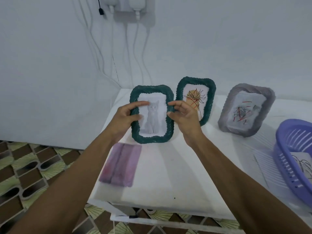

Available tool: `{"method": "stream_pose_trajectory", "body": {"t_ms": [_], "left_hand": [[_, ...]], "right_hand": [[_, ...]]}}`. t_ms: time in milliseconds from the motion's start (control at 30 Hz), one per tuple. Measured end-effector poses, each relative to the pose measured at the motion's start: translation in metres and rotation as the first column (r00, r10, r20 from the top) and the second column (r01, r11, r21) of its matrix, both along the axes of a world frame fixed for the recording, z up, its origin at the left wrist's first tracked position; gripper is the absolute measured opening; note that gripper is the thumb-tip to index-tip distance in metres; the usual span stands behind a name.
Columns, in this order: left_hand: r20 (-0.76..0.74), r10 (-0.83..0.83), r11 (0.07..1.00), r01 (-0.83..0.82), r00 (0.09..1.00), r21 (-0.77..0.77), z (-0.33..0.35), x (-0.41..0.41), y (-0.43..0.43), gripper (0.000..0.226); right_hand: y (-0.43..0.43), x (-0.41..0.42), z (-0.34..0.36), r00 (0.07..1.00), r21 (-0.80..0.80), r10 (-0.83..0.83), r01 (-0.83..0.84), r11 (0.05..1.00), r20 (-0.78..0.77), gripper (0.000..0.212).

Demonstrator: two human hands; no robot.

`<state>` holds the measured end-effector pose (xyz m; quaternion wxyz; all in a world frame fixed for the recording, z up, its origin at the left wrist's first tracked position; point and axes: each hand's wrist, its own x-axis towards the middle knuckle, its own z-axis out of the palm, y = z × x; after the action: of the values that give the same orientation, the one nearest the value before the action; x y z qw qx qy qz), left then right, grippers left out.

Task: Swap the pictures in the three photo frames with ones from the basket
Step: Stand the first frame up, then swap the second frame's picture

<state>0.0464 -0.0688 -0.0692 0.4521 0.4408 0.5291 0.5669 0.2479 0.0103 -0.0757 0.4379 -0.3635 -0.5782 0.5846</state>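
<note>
Three photo frames and one basket on the bench (168, 174).
The first green frame (152, 139), holding a grey cat picture (152, 115), stands upright with the left hand (122, 119) gripping its left edge. To its right, the second green frame (195, 81), holding a flower drawing (196, 97), and the grey frame (224, 118) stand tilted. At far right, the purple basket (285, 159) holds a line drawing (303, 163).

Both my bare forearms reach forward and draw in toward each other. My left hand (125, 115) grips the left edge of the cat frame (152, 138), thumb and forefinger across its front. My right hand (184, 115) is loosely curled, forefinger and thumb tips at the right edge; whether they pinch it I cannot tell.
</note>
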Motion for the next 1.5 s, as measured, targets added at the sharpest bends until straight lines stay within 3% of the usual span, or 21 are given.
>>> {"method": "stream_pose_trajectory", "body": {"t_ms": [200, 500, 733, 933, 1033, 1167, 1233, 1300, 1400, 1500], "left_hand": [[-0.106, -0.020, 0.997, 0.027, 0.994, 0.067, -0.005, -0.032, 0.033, 0.051], [-0.088, -0.021, 0.999, 0.023, 0.996, 0.023, -0.018, -0.053, 0.074, 0.065], [-0.096, 0.004, 0.999, 0.000, 0.995, 0.042, -0.027, -0.059, 0.071, 0.066], [-0.201, 0.055, 0.998, -0.051, 0.978, 0.023, -0.023, -0.058, 0.063, 0.061], [-0.353, 0.232, 0.972, -0.202, 0.906, 0.119, -0.016, -0.049, 0.055, 0.047], [-0.550, 0.457, 0.877, -0.252, 0.699, 0.408, -0.009, -0.016, 0.048, 0.037], [-0.574, 0.409, 0.884, -0.152, 0.710, 0.442, -0.008, 0.010, 0.051, 0.038], [-0.604, 0.268, 0.924, -0.021, 0.751, 0.383, -0.012, 0.039, 0.056, 0.038], [-0.663, 0.033, 0.984, 0.093, 0.748, 0.154, -0.026, 0.080, 0.070, 0.046], [-0.610, -0.115, 0.993, 0.111, 0.784, -0.045, -0.040, 0.106, 0.081, 0.054]], "right_hand": [[0.031, -0.034, -0.008, 0.983, 0.228, -0.113, 0.079, 0.970, 0.142, 0.027], [0.051, -0.064, -0.022, 0.942, 0.266, -0.269, 0.211, 0.941, 0.203, 0.031], [0.050, -0.070, -0.023, 0.933, 0.261, -0.228, 0.155, 0.953, 0.277, 0.035], [0.044, -0.065, -0.019, 0.927, 0.290, -0.223, 0.133, 0.948, 0.303, 0.033], [0.039, -0.051, -0.013, 0.910, 0.452, -0.309, 0.161, 0.877, 0.275, 0.028], [0.041, -0.013, -0.002, 0.848, 0.626, -0.486, 0.263, 0.734, 0.213, 0.024], [0.049, 0.011, 0.000, 0.782, 0.675, -0.586, 0.316, 0.667, 0.213, 0.022], [0.058, 0.035, 0.002, 0.721, 0.684, -0.647, 0.343, 0.644, 0.248, 0.021], [0.068, 0.062, -0.001, 0.675, 0.633, -0.653, 0.347, 0.692, 0.344, 0.027], [0.073, 0.075, -0.008, 0.716, 0.538, -0.544, 0.277, 0.796, 0.437, 0.036]]}}
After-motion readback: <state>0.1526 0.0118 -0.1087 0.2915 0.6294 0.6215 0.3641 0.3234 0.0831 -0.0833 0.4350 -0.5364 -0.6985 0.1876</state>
